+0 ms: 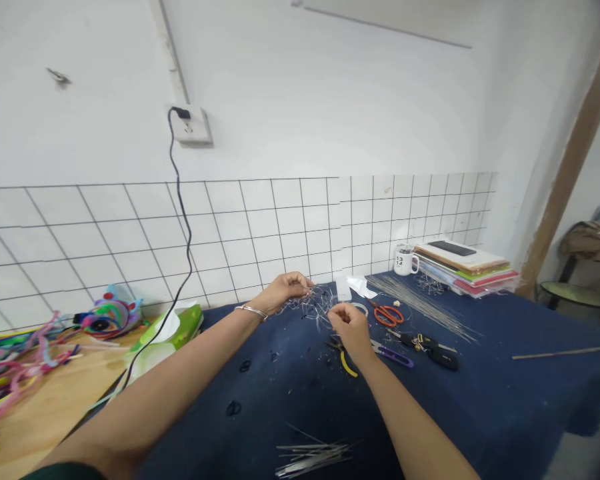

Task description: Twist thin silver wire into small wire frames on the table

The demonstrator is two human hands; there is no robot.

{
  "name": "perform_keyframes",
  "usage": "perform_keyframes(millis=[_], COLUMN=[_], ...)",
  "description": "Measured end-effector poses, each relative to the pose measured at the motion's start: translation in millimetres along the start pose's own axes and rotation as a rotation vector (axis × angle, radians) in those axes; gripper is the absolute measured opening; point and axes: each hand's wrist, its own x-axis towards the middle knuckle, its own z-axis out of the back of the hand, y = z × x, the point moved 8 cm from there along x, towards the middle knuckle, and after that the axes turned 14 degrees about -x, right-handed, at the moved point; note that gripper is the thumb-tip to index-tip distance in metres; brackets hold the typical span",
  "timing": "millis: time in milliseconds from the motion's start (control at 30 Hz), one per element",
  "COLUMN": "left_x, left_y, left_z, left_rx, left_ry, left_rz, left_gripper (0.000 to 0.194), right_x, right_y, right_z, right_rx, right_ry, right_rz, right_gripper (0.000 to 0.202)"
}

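My left hand, with a silver bangle at the wrist, is pinched at the left side of a loose tangle of thin silver wire. Closed in a pinch, my right hand is at the tangle's right side; what its fingertips hold is too small to make out. Close by my right hand lie yellow-handled pliers, partly hidden, a purple-handled tool and orange-handled scissors. Nearer to me, short straight wires lie in a small bundle on the dark blue cloth.
Long wires, black-handled tools, a white mug and stacked papers are at the right. A green package and colourful pipe cleaners lie left. A black cord hangs from the wall socket.
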Motion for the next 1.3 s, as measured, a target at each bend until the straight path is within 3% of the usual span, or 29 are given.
perform_keyframes(millis=[167, 467, 700, 900, 1100, 1300], left_x=[0, 1, -1, 21, 33, 29], left_y=[-10, -29, -25, -21, 5, 42], left_z=[0.8, 11.9, 12.2, 19.2, 17.4, 6.5], left_rx=[0.028, 0.491, 0.682, 0.867, 0.926, 0.812], left_ry=[0.018, 0.106, 0.162, 0.159, 0.177, 0.257], left_rz=[-0.057, -0.009, 0.017, 0.072, 0.082, 0.093], left_gripper=[0.021, 0.025, 0.021, 0.014, 0.006, 0.020], right_x=[8, 13, 14, 16, 17, 15], right_y=[-27, -44, -51, -68, -68, -67], right_z=[-5, -4, -8, -16, -19, -28], right_rx=[0.094, 0.121, 0.074, -0.012, -0.110, -0.285], right_ry=[0.092, 0.117, 0.133, 0.169, 0.224, 0.294], right_rz=[-0.126, -0.193, -0.217, -0.275, -0.253, -0.185], right_gripper=[0.021, 0.025, 0.026, 0.028, 0.025, 0.022])
